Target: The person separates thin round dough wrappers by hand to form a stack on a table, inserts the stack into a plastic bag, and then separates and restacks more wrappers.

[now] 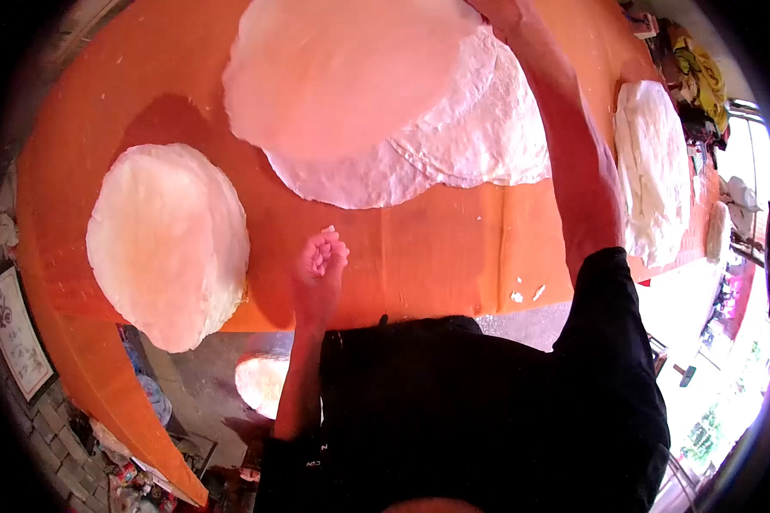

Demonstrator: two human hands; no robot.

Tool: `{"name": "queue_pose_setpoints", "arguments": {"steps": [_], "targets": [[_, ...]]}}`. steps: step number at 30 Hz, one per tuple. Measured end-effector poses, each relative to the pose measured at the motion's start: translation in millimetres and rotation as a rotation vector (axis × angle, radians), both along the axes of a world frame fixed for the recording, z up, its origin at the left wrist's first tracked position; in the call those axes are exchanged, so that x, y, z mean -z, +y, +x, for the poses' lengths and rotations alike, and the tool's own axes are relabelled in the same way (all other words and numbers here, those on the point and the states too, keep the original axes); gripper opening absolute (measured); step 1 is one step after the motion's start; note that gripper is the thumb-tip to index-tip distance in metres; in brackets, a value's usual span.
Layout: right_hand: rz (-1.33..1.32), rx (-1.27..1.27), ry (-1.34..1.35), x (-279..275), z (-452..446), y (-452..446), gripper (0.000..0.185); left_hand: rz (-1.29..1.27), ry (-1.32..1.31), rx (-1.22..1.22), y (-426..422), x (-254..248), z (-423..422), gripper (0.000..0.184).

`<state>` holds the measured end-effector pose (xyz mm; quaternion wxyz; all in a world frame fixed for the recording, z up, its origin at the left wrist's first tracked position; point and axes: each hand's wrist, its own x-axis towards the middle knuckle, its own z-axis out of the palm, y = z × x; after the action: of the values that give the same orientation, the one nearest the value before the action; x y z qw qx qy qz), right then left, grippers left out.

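A large, thin round flatbread [342, 77], smeared by motion, hangs raised over the orange table at the top of the view. My right hand [498, 12] is at its upper right edge, partly cut off by the frame, and appears to grip that edge. Under it lie overlapping pale flatbreads [496, 128]. My left hand [321, 256] hovers near the table's front edge with its fingers curled in, and nothing shows in them. To its left rests another stack of flatbreads [167, 244], whose front part reaches past the table edge.
The orange table [436, 256] spreads across the view, with small white scraps near its front edge. A folded pale pile [650, 171] lies on the right. Below the table is a round pale thing [263, 385]. A framed sign [19, 333] stands at far left.
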<state>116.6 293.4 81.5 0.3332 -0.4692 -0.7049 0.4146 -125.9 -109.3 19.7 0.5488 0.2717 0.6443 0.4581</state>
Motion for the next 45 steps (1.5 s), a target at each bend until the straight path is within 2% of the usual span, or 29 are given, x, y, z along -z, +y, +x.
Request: {"name": "queue_pose_setpoints", "arguments": {"steps": [2, 4, 5, 7, 8, 10, 11, 13, 14, 15, 17, 18, 20, 21, 23, 24, 26, 27, 29, 30, 31, 33, 35, 37, 41, 43, 45], "targets": [[0.333, -0.011, 0.317, 81, 27, 21, 0.015, 0.007, 0.009, -0.007, 0, 6, -2, 0.023], [-0.061, 0.205, -0.432, 79, 20, 14, 0.031, -0.082, 0.004, 0.04, 3, 7, -4, 0.023], [0.048, 0.208, -0.744, 97, 22, 20, 0.031, -0.069, 0.003, 0.04, 4, 10, -4, 0.023], [0.137, 0.412, -0.756, 112, 18, 17, 0.031, -0.056, 0.061, 0.057, 2, 14, -6, 0.023], [0.142, 0.413, -0.752, 118, 15, 20, 0.031, -0.051, 0.063, 0.056, 3, 14, -7, 0.023], [0.431, 0.578, -0.663, 123, 12, 25, 0.033, -0.075, 0.061, 0.028, 7, 12, -8, 0.023], [0.43, 0.578, -0.665, 121, 15, 32, 0.033, -0.077, 0.06, 0.029, 9, 12, -8, 0.023], [-0.147, 0.426, -0.549, 101, 19, 40, 0.03, -0.115, 0.037, 0.03, 11, 12, -10, 0.024], [-0.151, 0.427, -0.55, 102, 25, 43, 0.03, -0.118, 0.037, 0.032, 12, 13, -10, 0.024], [-0.248, 0.266, -0.294, 101, 33, 48, 0.027, -0.102, 0.053, 0.025, 13, 14, -9, 0.022], [-0.347, 0.105, -0.039, 107, 37, 56, 0.025, -0.095, 0.067, 0.019, 14, 15, -8, 0.021], [-0.431, 0.136, -0.151, 99, 29, 59, 0.023, -0.111, 0.066, 0.035, 15, 14, -8, 0.022], [-0.165, 0.029, -0.032, 77, 11, 49, 0.034, -0.129, 0.061, 0.061, 20, 14, -6, 0.023], [-0.174, 0.036, -0.036, 56, 3, 53, 0.034, -0.135, 0.032, 0.063, 22, 13, -4, 0.023], [-0.029, -0.145, 0.186, 5, -10, 67, 0.015, -0.148, 0.002, 0.069, 21, 13, -3, 0.022], [-0.03, -0.141, 0.183, -23, -11, 57, 0.015, -0.143, 0.022, 0.084, 21, 12, -3, 0.022], [-0.302, 0.042, 0.479, -70, -17, 25, 0.015, -0.124, 0.038, 0.095, 25, 12, -4, 0.022], [-0.302, 0.042, 0.475, -57, -3, 30, 0.015, -0.122, 0.016, 0.062, 25, 11, -4, 0.022], [-0.06, 0.197, -0.191, 9, 56, 51, 0.011, -0.124, -0.01, 0.031, 20, 13, -3, 0.022], [-0.412, 0.354, -0.054, 28, 56, 43, 0.031, -0.106, 0.001, 0.037, 19, 16, -4, 0.022], [-0.439, 0.348, -0.144, 46, 61, 32, 0.042, -0.089, 0.014, 0.044, 17, 20, -4, 0.022], [-0.095, 0.35, -0.38, 80, 76, 10, 0.029, -0.11, 0.025, 0.063, 13, 25, -3, 0.022], [-0.147, 0.45, -0.46, 96, 77, 14, 0.038, -0.134, 0.04, 0.081, 12, 26, -2, 0.022], [-0.038, 0.433, -0.829, 91, 67, 17, 0.03, -0.116, 0.02, 0.09, 12, 23, 1, 0.022], [-0.159, 0.34, -0.629, 116, 100, 45, 0.035, -0.141, 0.036, 0.087, 16, 18, 4, 0.022], [-0.654, 0.673, -0.171, 49, 44, 6, 0.036, -0.143, 0.014, 0.074, 17, 19, 4, 0.023], [-0.357, 0.372, -0.705, 76, 61, 25, 0.029, -0.126, 0.022, 0.075, 16, 19, 3, 0.023]]}}
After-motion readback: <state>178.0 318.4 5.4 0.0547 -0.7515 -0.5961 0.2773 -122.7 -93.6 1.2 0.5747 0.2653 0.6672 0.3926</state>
